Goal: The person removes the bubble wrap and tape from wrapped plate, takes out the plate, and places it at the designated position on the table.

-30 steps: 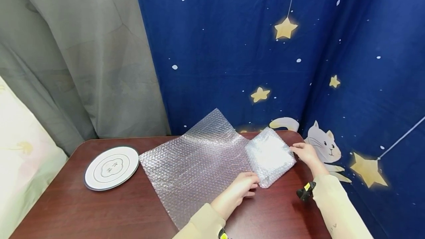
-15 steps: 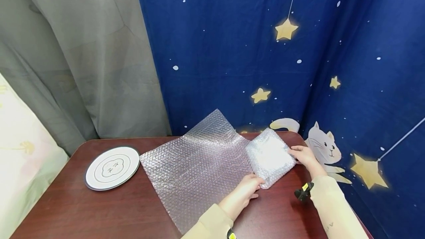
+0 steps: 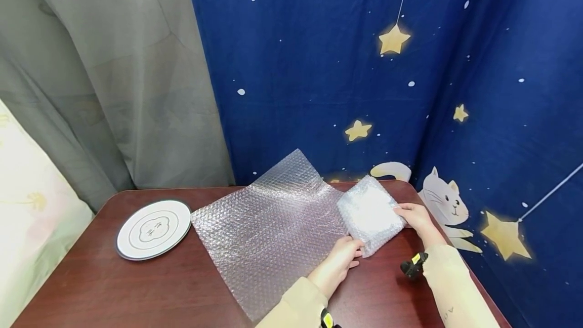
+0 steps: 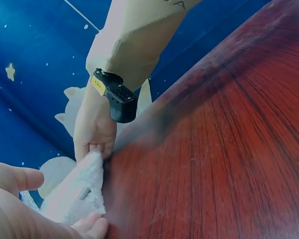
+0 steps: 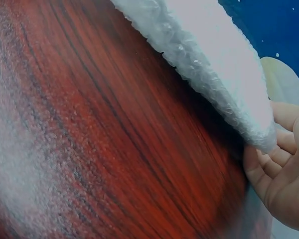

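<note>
A squarish bubble-wrap packet [image 3: 370, 214] lies at the right end of the table; what is inside is hidden. My left hand [image 3: 342, 256] is at its near corner. In the left wrist view the fingertips [image 4: 93, 224] touch the packet's edge, while the thumb [image 4: 27, 178] stands apart above it. My right hand [image 3: 416, 219] pinches the right corner, with fingers on both sides of it in the right wrist view [image 5: 284, 159]. A large bubble-wrap sheet [image 3: 273, 237] is spread beside the packet, partly hidden by my left hand.
At the left of the dark red wooden table [image 3: 150, 292] lies a white dark-rimmed plate [image 3: 152, 229]. Behind the table hang a grey curtain [image 3: 136, 90] and a blue starry curtain [image 3: 309, 65]. The sheet's far corner sticks up past the table's back edge.
My left hand has shifted slightly right and up along the packet's near corner. My right hand has come a little lower at its right corner. The packet, sheet and plate stay almost in place.
</note>
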Available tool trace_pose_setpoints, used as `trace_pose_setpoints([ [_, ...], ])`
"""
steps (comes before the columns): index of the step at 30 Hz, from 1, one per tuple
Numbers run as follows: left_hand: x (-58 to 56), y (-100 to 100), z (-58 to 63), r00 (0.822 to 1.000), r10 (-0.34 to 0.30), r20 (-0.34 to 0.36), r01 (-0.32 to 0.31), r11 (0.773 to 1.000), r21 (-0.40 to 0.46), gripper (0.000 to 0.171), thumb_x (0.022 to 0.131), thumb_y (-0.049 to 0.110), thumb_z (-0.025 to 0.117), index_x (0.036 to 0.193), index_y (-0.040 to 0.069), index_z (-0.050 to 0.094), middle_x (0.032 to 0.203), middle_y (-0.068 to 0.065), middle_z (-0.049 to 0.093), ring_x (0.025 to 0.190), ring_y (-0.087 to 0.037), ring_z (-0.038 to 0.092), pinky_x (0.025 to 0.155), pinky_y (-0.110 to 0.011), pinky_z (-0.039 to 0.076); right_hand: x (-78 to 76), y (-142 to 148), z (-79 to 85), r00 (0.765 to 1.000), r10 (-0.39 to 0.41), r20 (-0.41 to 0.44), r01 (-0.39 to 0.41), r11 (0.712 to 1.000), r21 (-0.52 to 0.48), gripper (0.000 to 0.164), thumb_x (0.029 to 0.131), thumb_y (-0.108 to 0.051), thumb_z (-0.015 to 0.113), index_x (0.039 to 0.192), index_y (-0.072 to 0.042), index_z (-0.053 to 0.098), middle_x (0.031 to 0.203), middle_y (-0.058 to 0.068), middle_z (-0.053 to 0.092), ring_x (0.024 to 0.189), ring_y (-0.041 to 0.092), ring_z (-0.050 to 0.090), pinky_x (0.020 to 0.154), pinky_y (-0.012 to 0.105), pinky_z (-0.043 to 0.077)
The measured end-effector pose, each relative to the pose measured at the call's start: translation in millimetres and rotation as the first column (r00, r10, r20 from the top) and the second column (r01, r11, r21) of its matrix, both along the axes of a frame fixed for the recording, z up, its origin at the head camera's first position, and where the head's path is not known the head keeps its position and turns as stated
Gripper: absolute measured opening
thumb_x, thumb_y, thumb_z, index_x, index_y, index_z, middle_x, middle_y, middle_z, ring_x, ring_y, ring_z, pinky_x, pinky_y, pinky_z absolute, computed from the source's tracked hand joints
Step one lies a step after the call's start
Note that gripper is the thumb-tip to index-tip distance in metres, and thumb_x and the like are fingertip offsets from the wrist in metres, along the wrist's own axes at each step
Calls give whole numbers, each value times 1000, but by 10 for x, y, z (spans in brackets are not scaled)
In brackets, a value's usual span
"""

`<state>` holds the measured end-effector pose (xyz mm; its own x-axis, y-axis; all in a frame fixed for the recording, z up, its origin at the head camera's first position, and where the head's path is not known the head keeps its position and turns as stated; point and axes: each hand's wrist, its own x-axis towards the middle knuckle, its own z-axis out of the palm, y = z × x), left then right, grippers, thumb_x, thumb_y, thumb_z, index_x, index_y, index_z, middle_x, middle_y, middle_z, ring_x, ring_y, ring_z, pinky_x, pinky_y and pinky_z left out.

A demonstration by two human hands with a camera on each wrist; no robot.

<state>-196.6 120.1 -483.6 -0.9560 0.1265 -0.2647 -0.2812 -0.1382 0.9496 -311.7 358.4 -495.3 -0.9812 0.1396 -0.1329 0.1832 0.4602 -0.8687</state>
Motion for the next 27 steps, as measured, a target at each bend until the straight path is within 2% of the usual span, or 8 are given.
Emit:
trace_pose_setpoints([
  [6, -51, 93, -8, 1000, 5, 24, -5, 1000, 20, 23, 86, 10, 56, 105, -4, 56, 99, -16, 59, 95, -32, 61, 81, -48, 49, -6, 12, -17, 1000, 5, 9, -5, 1000, 9, 46, 93, -16, 60, 125, 17, 50, 113, 26, 58, 72, 6, 56, 62, 23, 50],
  [14, -131, 187, -45, 998, 28, 53, -31, 997, 64, 23, 86, 9, 55, 105, -3, 56, 96, -14, 57, 90, -28, 60, 81, -47, 49, 42, -15, 0, 1000, 21, -17, -21, 999, -24, 46, 92, -11, 61, 125, 19, 49, 115, 27, 57, 74, 6, 56, 63, 22, 49],
  [23, -169, 234, -87, 998, 13, 59, -20, 992, 122, 32, 88, 9, 55, 115, -7, 54, 105, -19, 58, 95, -33, 60, 83, -49, 49, 65, -11, -41, 999, 3, -37, -4, 1000, -24, 43, 91, -8, 62, 122, 19, 51, 105, 21, 64, 73, 4, 55, 63, 20, 49],
  [27, -169, 251, -113, 998, 17, 63, -26, 989, 143, 38, 89, 9, 55, 121, -10, 50, 107, -19, 58, 97, -35, 60, 83, -49, 49, 76, -12, -57, 999, 0, -43, -1, 1000, -4, 43, 91, -8, 61, 122, 20, 50, 106, 24, 63, 76, 6, 55, 64, 20, 48],
])
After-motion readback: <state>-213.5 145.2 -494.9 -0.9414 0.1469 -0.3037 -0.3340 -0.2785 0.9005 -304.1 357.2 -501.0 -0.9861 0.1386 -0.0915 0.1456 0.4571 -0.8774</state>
